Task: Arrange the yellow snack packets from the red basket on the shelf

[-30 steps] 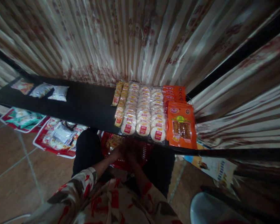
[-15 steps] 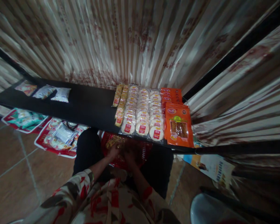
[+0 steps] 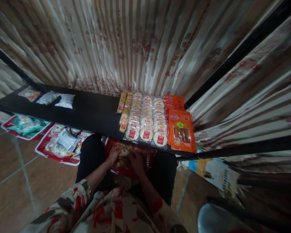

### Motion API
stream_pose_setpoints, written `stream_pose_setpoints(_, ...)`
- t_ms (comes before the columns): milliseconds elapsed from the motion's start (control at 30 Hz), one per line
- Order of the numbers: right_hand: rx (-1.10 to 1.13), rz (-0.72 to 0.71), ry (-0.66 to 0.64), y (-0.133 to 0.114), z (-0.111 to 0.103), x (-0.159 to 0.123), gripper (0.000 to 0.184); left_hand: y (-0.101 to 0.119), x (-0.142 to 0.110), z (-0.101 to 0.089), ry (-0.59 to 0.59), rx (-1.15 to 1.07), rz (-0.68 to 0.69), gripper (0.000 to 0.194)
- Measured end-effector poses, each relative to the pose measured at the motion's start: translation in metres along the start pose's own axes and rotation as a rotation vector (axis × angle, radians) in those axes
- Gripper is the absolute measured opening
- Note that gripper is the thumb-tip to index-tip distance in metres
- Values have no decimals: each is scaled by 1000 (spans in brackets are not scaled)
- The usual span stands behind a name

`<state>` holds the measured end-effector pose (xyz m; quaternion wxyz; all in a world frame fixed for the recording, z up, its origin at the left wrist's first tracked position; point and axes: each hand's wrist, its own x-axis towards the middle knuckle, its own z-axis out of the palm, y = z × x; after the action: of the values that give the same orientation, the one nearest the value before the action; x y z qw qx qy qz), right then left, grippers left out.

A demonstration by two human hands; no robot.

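Observation:
Between my knees stands a red plastic basket (image 3: 150,154) holding yellowish-brown wrapped snacks, partly under the shelf's front edge. My left hand (image 3: 114,154) is inside it, closed on the left end of a yellowish snack packet (image 3: 124,152). On the packet's right side, the fingers of my right hand (image 3: 136,160) are curled against it. The dim light blurs the fingertips. Above the basket, similar yellow snack packets (image 3: 125,114) lie in two short rows on the black shelf (image 3: 94,111), beside several rows of round white wrapped crackers (image 3: 146,133).
Orange snack bags (image 3: 181,131) overlap at the shelf's right end. Small pouches (image 3: 65,100) lie at its left. Two baskets of packets, a red one (image 3: 45,152) and another (image 3: 8,127), sit on the floor at left. A striped curtain (image 3: 135,42) hangs behind; a stool-like seat (image 3: 218,216) stands lower right.
My hands have moved apart inside the basket, the left one outward to the left. A packet now shows between them. The view has shifted slightly.

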<state>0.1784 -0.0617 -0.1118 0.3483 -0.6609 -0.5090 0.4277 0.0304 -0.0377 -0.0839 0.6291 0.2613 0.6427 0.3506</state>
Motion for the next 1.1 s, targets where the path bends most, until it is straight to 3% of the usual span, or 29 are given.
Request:
stream_pose_setpoints(300,86,-213,-47,-15,-10,3,32,16,-14,-2,-56,-42,43,10)
stream_pose_setpoints(533,152,-67,-147,-22,-12,-7,36,16,-24,-4,-36,58,40,12)
stream_pose_setpoints(1100,90,-98,-205,-62,-23,-17,37,37,-35,-3,-19,125,-129,24)
